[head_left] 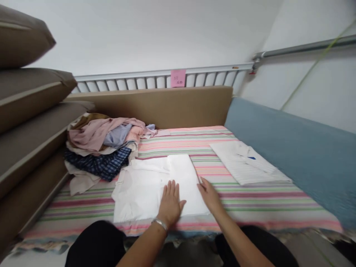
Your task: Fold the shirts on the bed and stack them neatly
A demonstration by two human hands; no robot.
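A white garment (139, 187) lies spread on a striped cloth, its right part folded over toward the middle. My left hand (170, 204), with a silver bracelet at the wrist, rests flat on the garment with its fingers stretched out. At the garment's right edge is my right hand (208, 193), thumb and fingers close together; whether fabric is pinched between them is too blurred to tell. A folded white shirt (244, 163) with a small blue mark lies farther right, touched by neither hand.
A heap of clothes (102, 137) lies at the left beside stacked brown cushions (27, 111). Behind the striped cloth (250, 200) stands a brown board (167, 107), with a pink note (178, 78) above it. A blue padded surface (292, 148) borders the right side.
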